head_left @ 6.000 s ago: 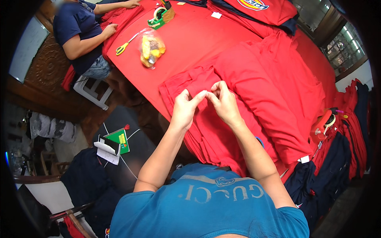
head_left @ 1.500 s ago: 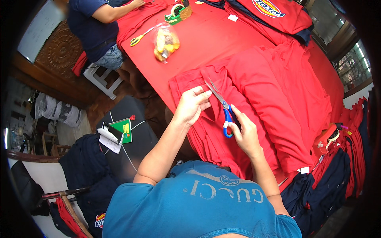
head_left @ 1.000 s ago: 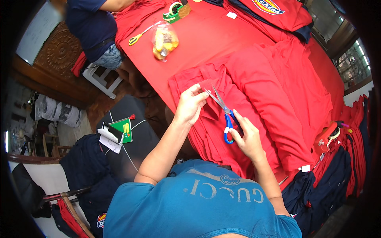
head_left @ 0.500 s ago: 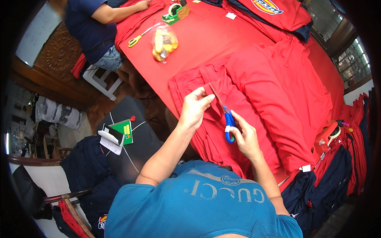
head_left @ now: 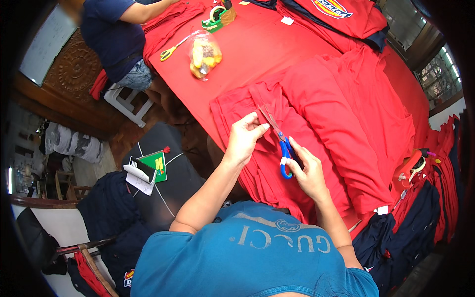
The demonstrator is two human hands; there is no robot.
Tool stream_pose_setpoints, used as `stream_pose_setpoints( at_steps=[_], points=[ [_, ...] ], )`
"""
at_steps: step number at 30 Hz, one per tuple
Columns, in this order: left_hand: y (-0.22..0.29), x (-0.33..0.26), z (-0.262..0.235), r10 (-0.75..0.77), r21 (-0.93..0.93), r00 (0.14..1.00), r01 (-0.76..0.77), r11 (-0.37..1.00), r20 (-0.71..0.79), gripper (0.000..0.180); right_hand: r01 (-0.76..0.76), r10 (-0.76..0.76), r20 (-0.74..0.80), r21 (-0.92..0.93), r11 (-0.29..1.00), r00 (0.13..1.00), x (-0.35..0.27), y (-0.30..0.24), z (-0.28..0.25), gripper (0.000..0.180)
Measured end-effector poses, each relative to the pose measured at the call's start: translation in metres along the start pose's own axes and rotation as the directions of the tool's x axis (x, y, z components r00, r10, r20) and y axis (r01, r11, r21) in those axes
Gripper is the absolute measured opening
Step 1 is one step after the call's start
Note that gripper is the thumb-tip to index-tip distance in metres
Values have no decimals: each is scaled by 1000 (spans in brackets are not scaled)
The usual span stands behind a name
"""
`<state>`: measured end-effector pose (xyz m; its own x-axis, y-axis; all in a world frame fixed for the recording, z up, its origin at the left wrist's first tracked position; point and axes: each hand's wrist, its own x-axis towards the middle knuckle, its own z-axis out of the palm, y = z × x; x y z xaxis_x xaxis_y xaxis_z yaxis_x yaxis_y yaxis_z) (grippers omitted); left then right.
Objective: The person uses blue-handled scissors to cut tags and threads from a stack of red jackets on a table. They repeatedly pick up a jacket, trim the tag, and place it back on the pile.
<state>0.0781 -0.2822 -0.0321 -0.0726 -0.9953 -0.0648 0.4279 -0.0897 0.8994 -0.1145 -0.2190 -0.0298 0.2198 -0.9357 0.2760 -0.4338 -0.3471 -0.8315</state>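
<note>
A stack of red garments (head_left: 316,114) lies on the red-covered table (head_left: 257,49) in front of me. My left hand (head_left: 243,138) pinches a fold of the top red garment near its near edge. My right hand (head_left: 308,171) grips blue-handled scissors (head_left: 281,148); their blades point up and away, over the cloth right beside my left fingertips. The blade tips lie against the red fabric.
Another person in a dark blue shirt (head_left: 111,34) sits at the table's far left. Yellow-handled scissors (head_left: 170,49), a clear bag with yellow contents (head_left: 204,53) and a green tape dispenser (head_left: 215,12) lie on the table. Red and navy garments (head_left: 425,188) hang at right.
Six seconds ago both hands worked the fabric with no tool. Since then my right hand has taken up the blue scissors and brought them to the fold my left hand holds.
</note>
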Motion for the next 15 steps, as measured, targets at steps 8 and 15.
stream_pose_setpoints(
  at_steps=[8, 15],
  points=[
    [0, -1, -2, -14, -20, 1000, 14, 1000, 4, 24, -451, 357, 280, 626, 636, 891, -5, -1, -1, 42],
    [-6, 12, -15, -22, -129, 998, 15, 991, -51, 18, -37, 207, -158, 703, 711, 965, -33, -34, -80, 42]
  ],
)
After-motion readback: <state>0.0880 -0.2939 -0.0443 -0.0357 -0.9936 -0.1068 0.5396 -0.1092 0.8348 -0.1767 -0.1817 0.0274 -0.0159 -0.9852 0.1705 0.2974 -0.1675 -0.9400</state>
